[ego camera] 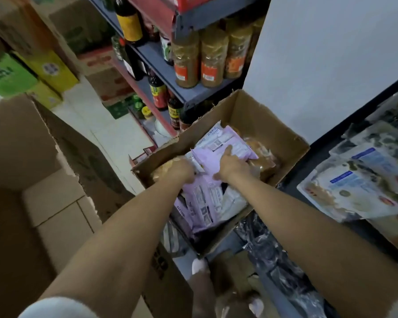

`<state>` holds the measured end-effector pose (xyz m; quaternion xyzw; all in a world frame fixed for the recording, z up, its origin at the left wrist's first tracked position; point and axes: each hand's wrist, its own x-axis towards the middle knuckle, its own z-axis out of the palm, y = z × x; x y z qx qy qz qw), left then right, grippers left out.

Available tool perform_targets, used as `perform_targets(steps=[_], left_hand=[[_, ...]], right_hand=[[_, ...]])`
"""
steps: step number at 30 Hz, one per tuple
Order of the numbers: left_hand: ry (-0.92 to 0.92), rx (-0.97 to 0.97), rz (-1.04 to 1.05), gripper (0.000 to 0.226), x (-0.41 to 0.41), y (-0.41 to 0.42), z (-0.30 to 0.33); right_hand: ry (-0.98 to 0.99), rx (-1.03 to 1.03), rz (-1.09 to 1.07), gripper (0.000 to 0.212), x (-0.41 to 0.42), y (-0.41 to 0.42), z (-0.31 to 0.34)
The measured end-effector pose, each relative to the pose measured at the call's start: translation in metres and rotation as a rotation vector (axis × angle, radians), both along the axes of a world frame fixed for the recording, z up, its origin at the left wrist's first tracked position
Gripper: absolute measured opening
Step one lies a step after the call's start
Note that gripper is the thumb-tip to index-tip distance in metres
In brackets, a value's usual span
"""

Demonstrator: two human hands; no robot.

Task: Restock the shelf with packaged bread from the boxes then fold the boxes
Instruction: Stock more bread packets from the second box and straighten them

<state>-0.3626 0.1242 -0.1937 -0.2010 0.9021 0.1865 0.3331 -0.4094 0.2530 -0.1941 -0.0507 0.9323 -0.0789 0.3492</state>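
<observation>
An open cardboard box (251, 115) stands in front of me, filled with lilac-and-white bread packages (207, 198) and brown loaves in clear wrap (262, 157). Both my hands reach into it. My left hand (182, 171) curls around the edge of a package at the box's left side. My right hand (231, 164) grips the top lilac package (225, 138), thumb on top. On the right, a dark shelf (326, 157) holds bread packages with blue labels (359, 187).
A large open cardboard box (32, 157) stands at my left. A shelf rack (193, 95) with spice jars and sauce bottles rises behind the bread box. Stacked cartons (32, 70) sit far left. Crumpled plastic and cardboard (262, 260) lie on the floor below.
</observation>
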Motion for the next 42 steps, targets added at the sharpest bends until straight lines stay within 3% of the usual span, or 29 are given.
perform_targets(steps=[2,6,9,10,13,17,21,24,27,30,35,37,42], left_hand=[[0.012,-0.038,0.045,0.027,0.004,-0.003,-0.003],[0.029,0.008,-0.05,0.035,-0.005,0.003,0.008],[0.168,0.054,-0.096,0.028,-0.014,0.008,0.029],[0.226,0.062,-0.099,0.023,-0.016,0.009,0.035],[0.485,0.007,-0.148,0.013,-0.015,0.01,0.058],[0.75,-0.018,-0.119,0.04,-0.013,0.006,0.093],[0.864,-0.151,-0.449,0.01,0.0,0.001,0.157],[0.891,-0.123,-0.632,0.008,0.005,-0.001,0.204],[0.973,-0.118,-0.631,0.011,0.01,0.003,0.246],[1.108,-0.065,-0.564,0.012,0.024,0.015,0.294],[1.318,-0.033,-0.628,0.011,0.039,0.052,0.371],[1.379,0.009,-0.65,0.01,0.043,0.078,0.395],[1.403,0.192,-0.753,0.021,0.043,0.153,0.424]], right_hand=[[0.026,-0.018,-0.023,0.092,0.0,-0.001,-0.001],[-0.023,-0.158,-0.132,0.073,-0.009,0.005,0.013],[0.143,-0.351,-0.208,0.014,-0.016,0.015,0.037],[0.212,-0.41,-0.256,0.011,-0.017,0.019,0.048],[0.311,-0.606,-0.359,0.031,-0.014,0.03,0.089],[0.353,-0.787,-0.339,0.036,0.0,0.049,0.142],[0.387,-0.84,-0.27,0.037,0.016,0.055,0.184],[0.443,-0.84,-0.162,0.035,0.023,0.054,0.217],[0.56,-0.888,-0.077,0.037,0.03,0.06,0.26],[0.602,-1.063,-0.064,0.036,0.037,0.075,0.308],[0.447,-1.217,0.042,0.041,0.06,0.134,0.361],[0.571,-1.206,0.015,0.055,0.069,0.159,0.372],[0.982,-1.226,-0.206,0.039,0.092,0.221,0.4]])
